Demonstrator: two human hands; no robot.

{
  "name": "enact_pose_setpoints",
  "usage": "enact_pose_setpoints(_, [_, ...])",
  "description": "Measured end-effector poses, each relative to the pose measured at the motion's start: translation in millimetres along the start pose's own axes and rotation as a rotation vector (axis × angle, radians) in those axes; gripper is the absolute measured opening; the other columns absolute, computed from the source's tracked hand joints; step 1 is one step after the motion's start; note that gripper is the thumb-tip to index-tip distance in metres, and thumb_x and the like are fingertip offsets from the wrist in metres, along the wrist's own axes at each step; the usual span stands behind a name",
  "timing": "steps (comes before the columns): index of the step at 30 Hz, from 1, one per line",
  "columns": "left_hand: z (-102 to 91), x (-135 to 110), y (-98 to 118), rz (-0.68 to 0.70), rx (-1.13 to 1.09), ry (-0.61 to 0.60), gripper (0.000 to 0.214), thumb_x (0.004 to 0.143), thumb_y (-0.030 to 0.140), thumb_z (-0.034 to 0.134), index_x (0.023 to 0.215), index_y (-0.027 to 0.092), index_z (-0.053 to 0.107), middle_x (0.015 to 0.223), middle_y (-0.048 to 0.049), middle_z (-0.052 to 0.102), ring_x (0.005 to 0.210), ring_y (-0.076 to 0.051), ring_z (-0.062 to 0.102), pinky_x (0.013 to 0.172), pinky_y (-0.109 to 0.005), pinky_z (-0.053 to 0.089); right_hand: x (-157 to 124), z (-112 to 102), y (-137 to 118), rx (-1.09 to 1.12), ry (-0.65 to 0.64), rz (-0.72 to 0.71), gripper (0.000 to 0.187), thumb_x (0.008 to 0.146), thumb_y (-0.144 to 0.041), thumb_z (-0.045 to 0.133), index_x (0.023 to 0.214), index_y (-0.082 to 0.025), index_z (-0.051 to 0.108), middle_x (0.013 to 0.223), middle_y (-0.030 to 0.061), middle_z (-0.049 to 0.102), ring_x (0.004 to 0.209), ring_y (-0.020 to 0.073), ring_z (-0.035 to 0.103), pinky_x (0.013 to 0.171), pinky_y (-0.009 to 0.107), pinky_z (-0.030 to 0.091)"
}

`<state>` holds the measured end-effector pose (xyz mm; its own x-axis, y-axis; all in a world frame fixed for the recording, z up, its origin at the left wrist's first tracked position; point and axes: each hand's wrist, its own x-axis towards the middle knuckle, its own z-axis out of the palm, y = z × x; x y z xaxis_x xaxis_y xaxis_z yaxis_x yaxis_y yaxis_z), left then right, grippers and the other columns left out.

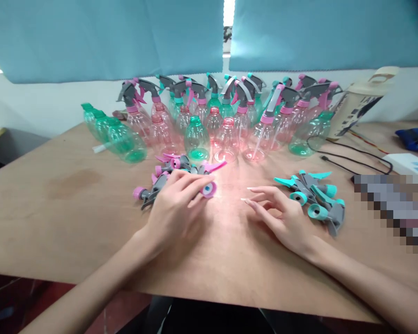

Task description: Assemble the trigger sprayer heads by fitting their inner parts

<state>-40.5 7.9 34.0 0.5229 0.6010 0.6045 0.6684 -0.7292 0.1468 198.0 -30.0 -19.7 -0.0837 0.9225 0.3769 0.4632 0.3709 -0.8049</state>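
My left hand (174, 199) is closed on a grey-and-pink spray trigger head (208, 189), whose round pink collar points toward me with its pink lever beyond the fingers. More pink-and-grey spray heads (152, 192) lie in a pile beside and behind that hand. My right hand (285, 215) hovers over the table with nothing in it, thumb and fingers apart. Close to its outer side sits a pile of turquoise-and-grey spray heads (313, 195). Behind both hands stand open-necked bottles, among them a clear green bottle (196, 141) and a clear pink bottle (226, 141).
Several bottles with spray heads fitted (242, 109) stand in rows along the wall. Green bottles (123, 139) are at the left. On the right are a cream tumbler (360, 102), a black cable (357, 162), a white power strip (409, 164) and a blurred-out object (393, 208).
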Motion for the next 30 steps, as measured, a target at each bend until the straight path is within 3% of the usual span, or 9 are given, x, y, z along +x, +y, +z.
enact_pose_setpoints(6, [-40.2, -3, -37, -0.088, 0.266, -0.044, 0.034, 0.091, 0.026, 0.052, 0.124, 0.022, 0.056, 0.113, -0.0082, 0.064, 0.101, -0.025, 0.054, 0.088, -0.041, 0.046, 2, 0, -4, -0.009, -0.175, 0.087, 0.023, 0.089, -0.031, 0.053, 0.108, -0.019, 0.057, 0.090, 0.0050, 0.071, 0.070, 0.0155, 0.068, 0.059, 0.028, 0.057])
enact_pose_setpoints(9, [-40.3, -9, -53, -0.084, 0.207, -0.270, 0.038, 0.093, 0.023, 0.045, 0.130, 0.021, 0.051, 0.114, -0.0090, 0.063, 0.101, -0.025, 0.056, 0.084, -0.038, 0.048, 4, -1, -7, -0.034, -0.225, 0.097, 0.022, 0.089, -0.031, 0.054, 0.107, -0.020, 0.059, 0.090, 0.0039, 0.071, 0.076, 0.0166, 0.067, 0.066, 0.030, 0.055])
enact_pose_setpoints(11, [-36.3, -14, -59, -0.108, 0.164, -0.324, 0.039, 0.094, 0.019, 0.039, 0.132, 0.023, 0.049, 0.114, -0.0082, 0.061, 0.101, -0.023, 0.057, 0.083, -0.036, 0.049, 5, -1, -8, -0.046, -0.228, 0.109, 0.022, 0.089, -0.032, 0.054, 0.107, -0.020, 0.059, 0.091, 0.0039, 0.071, 0.077, 0.0171, 0.067, 0.067, 0.031, 0.054])
enact_pose_setpoints(15, [-30.6, -18, -53, -0.118, 0.135, -0.224, 0.037, 0.094, 0.018, 0.038, 0.127, 0.021, 0.054, 0.118, -0.0097, 0.059, 0.106, -0.025, 0.056, 0.087, -0.039, 0.048, 7, 0, -6, -0.050, -0.229, 0.110, 0.020, 0.089, -0.029, 0.054, 0.106, -0.020, 0.060, 0.090, 0.0040, 0.071, 0.076, 0.0166, 0.067, 0.064, 0.029, 0.052])
enact_pose_setpoints(19, [-24.6, -6, -27, -0.085, 0.116, -0.141, 0.029, 0.094, 0.021, 0.042, 0.116, 0.019, 0.060, 0.111, -0.0087, 0.063, 0.102, -0.023, 0.057, 0.087, -0.039, 0.048, 7, 4, -1, -0.041, -0.199, 0.003, 0.015, 0.088, -0.026, 0.055, 0.099, -0.019, 0.062, 0.081, 0.0022, 0.069, 0.068, 0.0144, 0.064, 0.059, 0.026, 0.050])
enact_pose_setpoints(22, [-10.4, 13, -5, 0.010, 0.063, -0.149, 0.024, 0.094, 0.021, 0.044, 0.107, 0.015, 0.063, 0.104, -0.0095, 0.065, 0.096, -0.022, 0.059, 0.083, -0.038, 0.050, 8, 3, -3, -0.107, -0.190, -0.117, 0.009, 0.086, -0.020, 0.057, 0.090, -0.019, 0.065, 0.080, 0.0014, 0.069, 0.067, 0.0133, 0.063, 0.060, 0.025, 0.049])
enact_pose_setpoints(25, [17.2, 37, 8, 0.100, 0.006, -0.199, 0.025, 0.094, 0.016, 0.042, 0.107, 0.014, 0.063, 0.101, -0.0093, 0.064, 0.093, -0.021, 0.058, 0.080, -0.036, 0.050, 10, -3, -8, -0.118, -0.114, -0.242, 0.010, 0.085, -0.015, 0.057, 0.087, -0.018, 0.066, 0.083, 0.0022, 0.070, 0.071, 0.0129, 0.064, 0.063, 0.024, 0.049])
enact_pose_setpoints(30, [87.0, 66, 21, 0.163, -0.091, -0.260, 0.019, 0.091, 0.014, 0.046, 0.099, 0.013, 0.063, 0.095, -0.0092, 0.062, 0.089, -0.021, 0.058, 0.076, -0.037, 0.051, 22, -22, 3, -0.091, 0.384, -0.343, 0.010, 0.086, -0.023, 0.058, 0.091, -0.019, 0.065, 0.059, -0.0041, 0.060, 0.049, 0.0095, 0.054, 0.050, 0.022, 0.043])
